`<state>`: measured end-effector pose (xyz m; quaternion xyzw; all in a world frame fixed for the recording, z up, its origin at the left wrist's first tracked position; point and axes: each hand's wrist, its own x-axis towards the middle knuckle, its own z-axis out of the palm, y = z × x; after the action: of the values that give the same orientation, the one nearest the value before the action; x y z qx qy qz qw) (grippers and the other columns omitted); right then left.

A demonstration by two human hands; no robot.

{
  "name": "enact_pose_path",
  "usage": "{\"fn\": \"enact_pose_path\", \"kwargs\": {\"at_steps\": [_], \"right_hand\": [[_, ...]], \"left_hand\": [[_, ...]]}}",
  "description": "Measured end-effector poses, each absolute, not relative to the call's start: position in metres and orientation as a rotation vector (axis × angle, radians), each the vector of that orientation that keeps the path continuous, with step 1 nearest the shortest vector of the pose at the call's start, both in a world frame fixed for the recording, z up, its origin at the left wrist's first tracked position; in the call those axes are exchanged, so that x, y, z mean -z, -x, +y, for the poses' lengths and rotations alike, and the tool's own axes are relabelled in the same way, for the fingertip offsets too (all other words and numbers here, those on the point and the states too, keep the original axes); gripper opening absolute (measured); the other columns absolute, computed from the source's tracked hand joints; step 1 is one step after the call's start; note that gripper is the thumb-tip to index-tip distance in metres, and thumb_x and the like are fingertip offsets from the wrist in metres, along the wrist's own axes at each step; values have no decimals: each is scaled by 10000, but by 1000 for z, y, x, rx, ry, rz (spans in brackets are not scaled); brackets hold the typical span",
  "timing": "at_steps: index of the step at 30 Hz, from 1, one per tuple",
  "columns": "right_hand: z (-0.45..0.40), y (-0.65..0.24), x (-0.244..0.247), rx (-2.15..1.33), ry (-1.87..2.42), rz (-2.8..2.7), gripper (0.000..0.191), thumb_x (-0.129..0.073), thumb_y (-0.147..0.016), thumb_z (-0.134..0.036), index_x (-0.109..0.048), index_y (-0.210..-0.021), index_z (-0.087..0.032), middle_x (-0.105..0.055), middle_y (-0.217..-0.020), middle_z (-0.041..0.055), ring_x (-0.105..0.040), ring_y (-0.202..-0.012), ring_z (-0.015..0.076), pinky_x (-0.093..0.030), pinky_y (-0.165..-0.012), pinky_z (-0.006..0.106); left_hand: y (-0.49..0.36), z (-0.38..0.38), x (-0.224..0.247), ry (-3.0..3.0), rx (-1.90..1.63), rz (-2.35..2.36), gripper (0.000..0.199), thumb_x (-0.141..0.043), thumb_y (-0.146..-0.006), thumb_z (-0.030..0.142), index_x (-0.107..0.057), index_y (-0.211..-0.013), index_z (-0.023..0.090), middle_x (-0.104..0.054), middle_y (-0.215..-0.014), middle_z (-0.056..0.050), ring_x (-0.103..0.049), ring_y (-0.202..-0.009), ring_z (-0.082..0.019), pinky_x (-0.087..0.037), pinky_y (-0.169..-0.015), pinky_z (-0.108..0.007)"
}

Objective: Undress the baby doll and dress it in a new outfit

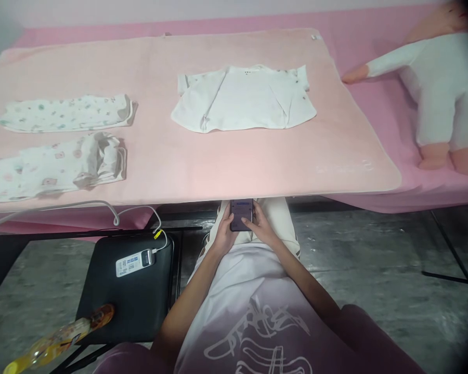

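Observation:
A phone [241,213] with a lit screen is held upright over my lap, just below the near edge of the pink mat [234,166]. My left hand [225,234] grips its left side, with the thumb at the lower left edge. My right hand [262,224] holds the right side, its thumb over the lower part of the screen. On the mat beyond the hands, a small white short-sleeved garment [249,101] lies spread flat. Two folded patterned cloths, one greenish [62,114] and one pinkish [50,163], lie at the left.
A doll [437,88] in white clothing lies at the right on the pink cover [374,41]. At lower left, a black stool [140,306] bears a white power bank [134,263] with a cable. A bottle of yellow drink [50,345] is beside it.

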<state>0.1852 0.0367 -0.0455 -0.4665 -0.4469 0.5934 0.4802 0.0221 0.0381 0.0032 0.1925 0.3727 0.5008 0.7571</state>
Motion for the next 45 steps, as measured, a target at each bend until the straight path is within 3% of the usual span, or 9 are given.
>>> {"fn": "enact_pose_path", "kwargs": {"at_steps": [10,21,30,34,39,45], "right_hand": [[37,-195,38,-1570,1081,-1042,966,-779,-978,-728,-477,-1789,-300,-651,-1664,92,-539,-1618,331,-403,-1401,491],[35,-196,42,-1590,1051,-1055,942,-774,-1009,-661,-431,-1809,-301,-658,-1636,98,-603,-1536,322,-421,-1380,485],[31,-187,33,-1461,1112,-1171,1098,-927,-925,-633,-365,-1809,-304,-589,-1676,155,-589,-1543,358,-471,-1355,558],[32,-181,34,-1430,1138,-1166,1125,-958,-893,-591,-342,-1785,-286,-597,-1658,179,-595,-1546,362,-489,-1343,564],[34,-176,39,-1409,1202,-1162,1180,-982,-848,-571,-317,-1769,-254,-645,-1585,190,-616,-1518,368,-510,-1320,560],[33,-181,35,-1452,1169,-1085,898,-781,-1011,-700,-471,-1745,-285,-675,-1570,137,-576,-1551,351,-444,-1366,520]], "left_hand": [[-21,38,5,-382,-1103,808,596,-822,-996,440,-734,-1568,300,-673,-1676,-64,-476,-1699,-347,-422,-1390,-493],[-23,39,3,-393,-1125,817,534,-839,-1008,467,-771,-1507,289,-701,-1640,-71,-499,-1683,-348,-451,-1374,-490],[-28,40,1,-463,-1164,925,514,-866,-1020,410,-763,-1506,279,-655,-1693,-70,-432,-1725,-398,-388,-1409,-510],[-26,40,3,-420,-1155,929,538,-830,-1011,432,-756,-1518,268,-665,-1679,-84,-317,-1786,-358,-386,-1421,-495],[-25,39,1,-409,-1168,885,541,-764,-1032,442,-741,-1542,264,-671,-1671,-83,-340,-1775,-343,-393,-1423,-470],[-26,40,5,-423,-1157,880,570,-800,-1031,522,-739,-1537,266,-637,-1708,-87,-403,-1742,-359,-410,-1409,-487]]}}
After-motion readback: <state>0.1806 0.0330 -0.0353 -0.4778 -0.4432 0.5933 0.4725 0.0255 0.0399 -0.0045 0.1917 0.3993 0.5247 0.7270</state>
